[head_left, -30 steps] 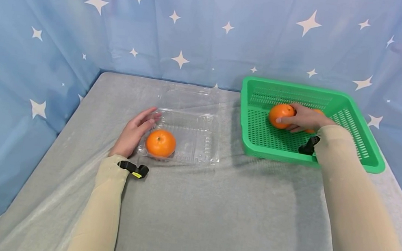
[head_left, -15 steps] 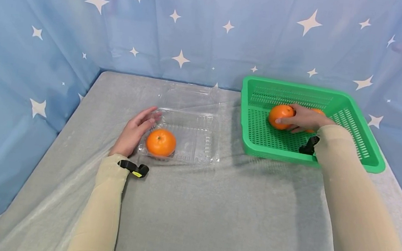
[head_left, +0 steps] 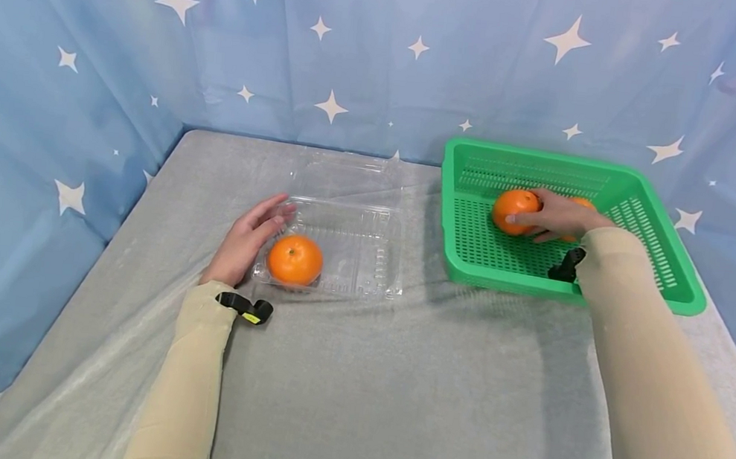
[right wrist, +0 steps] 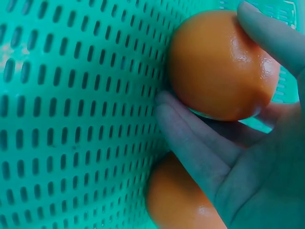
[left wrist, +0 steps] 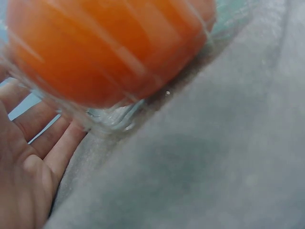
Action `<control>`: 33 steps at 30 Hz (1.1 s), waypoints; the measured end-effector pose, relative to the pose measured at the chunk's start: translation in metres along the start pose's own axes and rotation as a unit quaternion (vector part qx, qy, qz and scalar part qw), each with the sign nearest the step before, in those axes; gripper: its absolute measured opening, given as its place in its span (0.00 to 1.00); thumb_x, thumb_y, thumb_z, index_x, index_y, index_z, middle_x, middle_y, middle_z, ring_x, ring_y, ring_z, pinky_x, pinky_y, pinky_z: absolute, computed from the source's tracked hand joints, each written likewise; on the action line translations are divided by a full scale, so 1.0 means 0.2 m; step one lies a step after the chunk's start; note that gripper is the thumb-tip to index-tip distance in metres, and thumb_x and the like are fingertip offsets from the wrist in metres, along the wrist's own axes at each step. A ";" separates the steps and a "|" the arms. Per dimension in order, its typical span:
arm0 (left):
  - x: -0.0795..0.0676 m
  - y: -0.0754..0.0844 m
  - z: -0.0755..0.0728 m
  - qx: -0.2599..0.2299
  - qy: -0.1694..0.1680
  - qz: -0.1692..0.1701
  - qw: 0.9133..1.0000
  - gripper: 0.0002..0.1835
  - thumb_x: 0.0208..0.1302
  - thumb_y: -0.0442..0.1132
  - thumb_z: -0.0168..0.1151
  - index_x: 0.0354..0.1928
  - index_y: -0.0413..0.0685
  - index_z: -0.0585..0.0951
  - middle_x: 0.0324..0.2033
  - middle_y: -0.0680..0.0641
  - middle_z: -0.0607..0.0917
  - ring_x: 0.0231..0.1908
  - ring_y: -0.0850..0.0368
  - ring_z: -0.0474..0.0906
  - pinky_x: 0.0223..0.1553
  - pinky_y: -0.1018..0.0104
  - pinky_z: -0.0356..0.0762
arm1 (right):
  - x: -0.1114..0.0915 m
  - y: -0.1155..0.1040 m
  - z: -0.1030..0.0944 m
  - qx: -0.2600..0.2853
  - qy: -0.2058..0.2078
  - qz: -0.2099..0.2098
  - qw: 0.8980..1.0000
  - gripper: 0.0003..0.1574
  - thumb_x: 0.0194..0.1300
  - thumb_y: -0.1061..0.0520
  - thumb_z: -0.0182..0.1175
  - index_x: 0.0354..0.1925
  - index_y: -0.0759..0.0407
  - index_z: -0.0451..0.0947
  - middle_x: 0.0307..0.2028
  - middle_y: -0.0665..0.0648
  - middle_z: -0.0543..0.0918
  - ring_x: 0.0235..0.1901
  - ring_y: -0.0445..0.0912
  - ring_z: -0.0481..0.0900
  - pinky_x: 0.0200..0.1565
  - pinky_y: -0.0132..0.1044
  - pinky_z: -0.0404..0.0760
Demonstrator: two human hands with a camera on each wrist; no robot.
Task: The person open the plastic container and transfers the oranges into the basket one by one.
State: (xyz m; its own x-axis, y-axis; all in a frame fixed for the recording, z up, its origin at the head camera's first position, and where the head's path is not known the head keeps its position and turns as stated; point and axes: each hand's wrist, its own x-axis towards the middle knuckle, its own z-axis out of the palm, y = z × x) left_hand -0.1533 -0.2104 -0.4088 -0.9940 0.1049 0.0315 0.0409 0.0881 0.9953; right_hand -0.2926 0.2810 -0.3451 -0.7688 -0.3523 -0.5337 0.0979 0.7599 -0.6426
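Observation:
My right hand (head_left: 557, 214) reaches into the green plastic basket (head_left: 660, 299) and grips an orange (head_left: 509, 213), thumb on one side and fingers on the other. Behind that hand a second orange (right wrist: 183, 198) lies on the basket floor, partly hidden by the fingers in the right wrist view. My left hand (head_left: 247, 243) lies with loosely extended fingers along the left side of a clear plastic clamshell box (head_left: 338, 256). One orange (head_left: 295, 261) sits in the box's front left part. Through the clear wall the left wrist view shows this orange (left wrist: 109, 47) close up.
The clamshell's lid (head_left: 346, 179) lies folded back toward the curtain. A grey cloth (head_left: 377, 395) covers the table. A blue curtain (head_left: 373, 50) with white stars stands behind and at both sides. The basket's raised rim surrounds the right hand.

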 end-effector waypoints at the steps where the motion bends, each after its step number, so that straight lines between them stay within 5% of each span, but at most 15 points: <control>1: 0.00 0.00 0.00 -0.001 0.000 0.000 1.000 0.23 0.66 0.44 0.50 0.63 0.61 0.63 0.59 0.48 0.69 0.58 0.54 0.64 0.61 0.58 0.57 | 0.00 0.00 0.00 0.000 0.000 0.000 1.000 0.56 0.58 0.42 0.58 0.67 0.63 0.35 0.59 0.70 0.55 0.51 0.64 0.68 0.46 0.51 0.75; 22: 0.00 0.01 0.00 0.007 0.003 -0.005 1.000 0.23 0.66 0.42 0.49 0.63 0.61 0.64 0.58 0.48 0.70 0.59 0.54 0.64 0.61 0.57 0.57 | -0.09 -0.05 -0.05 -0.033 -0.005 -0.009 0.999 0.55 0.61 0.42 0.54 0.68 0.61 0.31 0.63 0.75 0.48 0.55 0.65 0.64 0.49 0.53 0.72; 33: 0.00 0.01 0.01 0.006 0.006 0.004 1.000 0.22 0.66 0.41 0.49 0.63 0.60 0.64 0.58 0.46 0.70 0.58 0.52 0.64 0.60 0.57 0.58 | -0.14 -0.03 -0.09 -0.064 -0.010 0.005 0.998 0.50 0.63 0.40 0.50 0.68 0.64 0.39 0.58 0.75 0.59 0.53 0.64 0.67 0.49 0.53 0.72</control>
State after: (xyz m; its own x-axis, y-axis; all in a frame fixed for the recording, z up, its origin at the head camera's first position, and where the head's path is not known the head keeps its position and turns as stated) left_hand -0.1530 -0.2084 -0.4061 -0.9947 0.0941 0.0408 0.0502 0.1001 0.9937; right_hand -0.2838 0.2964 -0.3162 -0.7551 -0.3536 -0.5521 0.0235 0.8269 -0.5618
